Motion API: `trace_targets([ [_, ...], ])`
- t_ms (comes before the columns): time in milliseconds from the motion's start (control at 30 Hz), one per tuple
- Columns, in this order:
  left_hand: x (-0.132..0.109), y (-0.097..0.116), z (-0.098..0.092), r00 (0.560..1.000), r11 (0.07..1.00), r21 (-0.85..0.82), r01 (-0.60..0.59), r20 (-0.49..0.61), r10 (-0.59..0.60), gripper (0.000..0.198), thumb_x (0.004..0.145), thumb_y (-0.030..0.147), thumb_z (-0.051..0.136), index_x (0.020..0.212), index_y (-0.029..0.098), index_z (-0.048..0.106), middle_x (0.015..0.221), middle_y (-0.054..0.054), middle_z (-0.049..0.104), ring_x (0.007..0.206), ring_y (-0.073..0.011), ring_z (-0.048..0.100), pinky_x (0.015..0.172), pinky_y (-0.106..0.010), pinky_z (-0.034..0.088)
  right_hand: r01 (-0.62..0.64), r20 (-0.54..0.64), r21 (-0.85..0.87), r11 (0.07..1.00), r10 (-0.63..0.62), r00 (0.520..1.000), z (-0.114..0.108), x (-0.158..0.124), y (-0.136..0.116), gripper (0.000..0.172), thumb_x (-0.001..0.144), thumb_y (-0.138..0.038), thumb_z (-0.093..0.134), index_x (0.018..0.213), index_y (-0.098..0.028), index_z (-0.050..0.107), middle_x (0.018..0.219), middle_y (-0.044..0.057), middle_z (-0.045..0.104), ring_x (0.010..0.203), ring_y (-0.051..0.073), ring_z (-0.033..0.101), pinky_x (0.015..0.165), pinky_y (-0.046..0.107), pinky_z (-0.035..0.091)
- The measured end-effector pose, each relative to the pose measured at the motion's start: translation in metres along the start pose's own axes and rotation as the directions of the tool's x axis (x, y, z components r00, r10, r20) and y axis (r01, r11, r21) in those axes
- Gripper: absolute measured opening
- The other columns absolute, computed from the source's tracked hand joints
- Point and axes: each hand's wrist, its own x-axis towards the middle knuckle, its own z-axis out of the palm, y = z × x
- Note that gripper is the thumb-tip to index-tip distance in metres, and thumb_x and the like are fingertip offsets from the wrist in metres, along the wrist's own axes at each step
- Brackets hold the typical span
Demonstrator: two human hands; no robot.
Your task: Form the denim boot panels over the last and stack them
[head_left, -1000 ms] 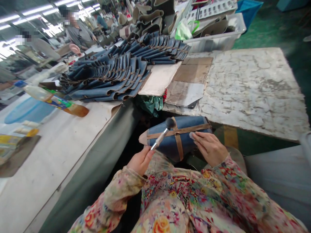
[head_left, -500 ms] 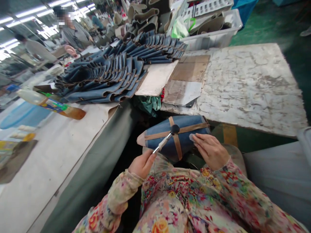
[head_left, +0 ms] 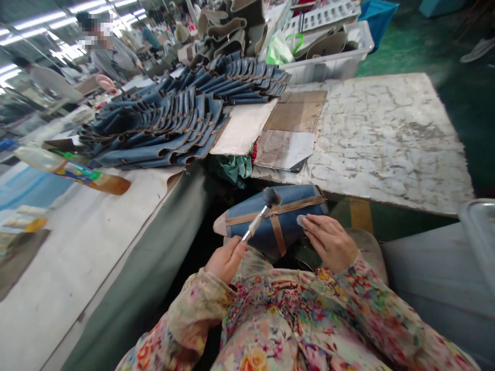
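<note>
The left hand [head_left: 226, 259] has its fingers closed around the lower handle of a slim silvery metal hammer with a pale wrapped middle and a round dark head [head_left: 256, 223]; that head sits beyond the left fingers, over the place where 2 brown tape strips [head_left: 296, 205] cross. Beneath it, between and just ahead of both sets of fingers, lies a tapered blue leather-like piece with a pale tip [head_left: 288, 222], its tip pointing out past the left fingers. The right hand [head_left: 331, 241] has its fingers extended and close together at the near right part of the piece, with 1 small pale scrap or cover [head_left: 300, 221] at the fingertips; I cannot tell whether they pinch it or wear it. Farther ahead of the left fingers is a long heap of folded blue pieces [head_left: 185, 116], and ahead of the right fingers a scuffed white tabletop [head_left: 386, 139]. For good work here, I would favour light, square taps along each strip, the grip loose, the right fingertips well clear of the head, and extra care at the crossing, where doubled tape could leave a ridge.
</note>
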Motion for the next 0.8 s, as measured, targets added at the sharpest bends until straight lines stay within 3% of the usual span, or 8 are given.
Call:
trace_targets([
  [100,0.007,0.006,0.003,0.994,0.98,0.192,-0.051,0.106,0.031,0.034,0.084,0.043,0.031,0.072,0.018,0.05,0.058,0.002,0.046,0.055,-0.0117,0.047,0.055,-0.023,0.036,0.008,0.011,-0.004,1.0,-0.008,1.0,0.001,-0.001,-0.001,0.033,0.085,-0.017,0.044,0.115,-0.019,0.057,0.11,0.006,0.058,0.102,0.017,0.051,0.093,0.033,0.044],
  [267,0.019,0.034,0.01,0.985,0.974,0.165,-0.153,0.1,0.138,0.036,0.088,0.043,0.022,0.081,0.02,0.049,0.061,0.002,0.048,0.059,-0.0116,0.049,0.057,-0.022,0.037,-0.032,-0.009,-0.013,0.999,0.032,0.999,0.003,-0.004,-0.003,0.034,0.085,-0.015,0.043,0.116,-0.021,0.056,0.112,0.005,0.058,0.105,0.017,0.049,0.094,0.033,0.043],
  [433,0.038,0.046,0.02,0.974,0.896,0.427,-0.12,0.224,0.023,0.03,0.087,0.041,0.028,0.076,0.021,0.047,0.063,0.001,0.05,0.061,-0.0148,0.052,0.06,-0.025,0.038,-0.027,0.018,-0.023,0.999,0.027,0.999,0.005,-0.007,-0.002,0.035,0.085,-0.015,0.042,0.116,-0.021,0.055,0.113,0.005,0.057,0.107,0.018,0.048,0.093,0.036,0.044],
  [567,0.044,0.049,0.02,0.974,0.884,0.423,-0.201,0.186,0.133,0.033,0.089,0.042,0.024,0.083,0.022,0.049,0.071,-0.001,0.056,0.066,-0.0156,0.055,0.062,-0.025,0.039,-0.028,0.006,-0.024,0.999,0.028,1.0,0.004,-0.006,-0.003,0.034,0.085,-0.016,0.042,0.115,-0.02,0.056,0.111,0.005,0.057,0.107,0.019,0.048,0.093,0.036,0.044],
  [700,0.048,0.052,0.02,0.976,0.862,0.489,-0.134,0.218,0.028,0.031,0.089,0.039,0.027,0.084,0.021,0.051,0.071,-0.003,0.058,0.069,-0.0181,0.058,0.063,-0.026,0.039,-0.027,0.018,-0.021,0.999,0.027,0.999,0.002,-0.004,-0.004,0.035,0.085,-0.014,0.041,0.115,-0.02,0.056,0.111,0.005,0.057,0.105,0.019,0.048,0.091,0.037,0.046],
  [800,0.05,0.053,0.021,0.974,0.876,0.445,-0.186,0.201,0.105,0.033,0.089,0.04,0.027,0.088,0.021,0.053,0.076,-0.004,0.06,0.073,-0.0183,0.058,0.065,-0.026,0.04,-0.02,0.013,-0.021,1.0,0.02,1.0,0.002,-0.003,-0.004,0.035,0.084,-0.014,0.041,0.115,-0.021,0.056,0.11,0.005,0.058,0.104,0.019,0.049,0.09,0.037,0.046],
])
